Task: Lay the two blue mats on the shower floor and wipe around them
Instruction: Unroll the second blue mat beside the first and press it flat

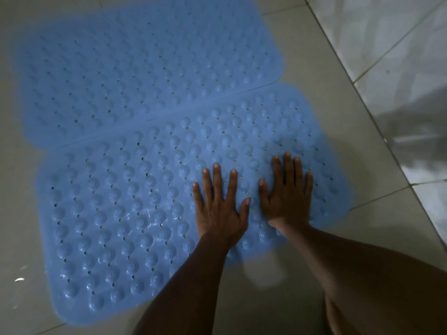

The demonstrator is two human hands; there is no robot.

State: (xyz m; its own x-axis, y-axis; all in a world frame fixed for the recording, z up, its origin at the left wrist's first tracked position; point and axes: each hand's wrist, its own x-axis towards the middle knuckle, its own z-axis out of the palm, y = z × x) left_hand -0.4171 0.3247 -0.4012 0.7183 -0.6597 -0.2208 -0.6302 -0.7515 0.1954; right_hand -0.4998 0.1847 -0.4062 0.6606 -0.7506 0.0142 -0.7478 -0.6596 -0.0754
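Left hand (221, 206) and right hand (287, 197) are laid flat, fingers spread, on the near mat (116, 213), probably so it is pressed onto the floor (314, 56); beyond the fingertips (287, 155) the far mat (145, 68) is set touching it.

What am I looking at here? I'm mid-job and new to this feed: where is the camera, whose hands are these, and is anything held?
There is no machine here: a person works with bare hands. The single picture comes from a camera worn on the person's head, looking forward and down. Two blue studded mats lie on the tiled floor, a far mat and a near mat, meeting along their long edges; which one overlaps I cannot tell. The left hand and right hand rest flat on the near mat, fingers straight. Nothing is held. A tiled wall rises on the right. No cloth shows.
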